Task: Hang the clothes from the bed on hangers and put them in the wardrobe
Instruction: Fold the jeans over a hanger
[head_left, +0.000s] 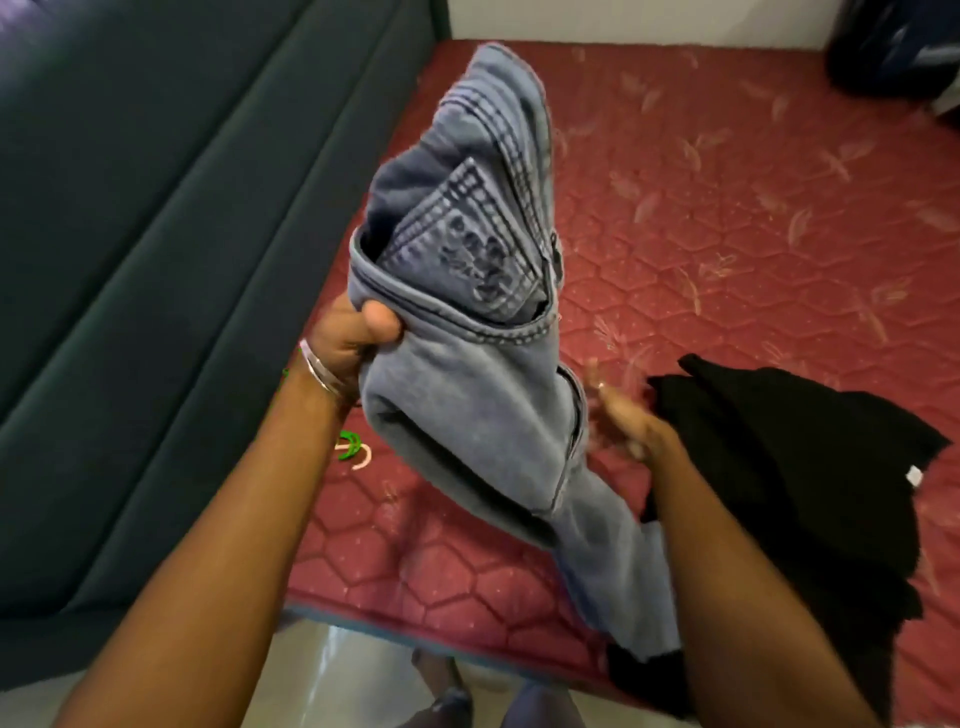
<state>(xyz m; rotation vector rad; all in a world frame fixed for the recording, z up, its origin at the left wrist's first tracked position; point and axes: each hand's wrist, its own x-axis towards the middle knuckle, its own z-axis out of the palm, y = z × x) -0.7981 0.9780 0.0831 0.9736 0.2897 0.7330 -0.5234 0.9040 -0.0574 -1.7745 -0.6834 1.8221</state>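
Here, jeans (467, 291) hang above red mattress (727, 218).

Dim, warm indoor light, soft and even; no hard shadows. Faint sheen on the pale glossy floor tile (322, 670) at 6 o'clock. Blurred right hand (623, 421) near centre is smeared by motion, fingers unreadable. Faded blue denim jeans (467, 405) fairly sharp at the stitched pocket, soft toward the hem. Wide-angle bending at the edges: dark teal upholstered headboard (130, 260) lines bow at 9 o'clock. Black crumpled garment (779, 467) at 4 o'clock lacks detail. Corners murky, compression mush throughout.
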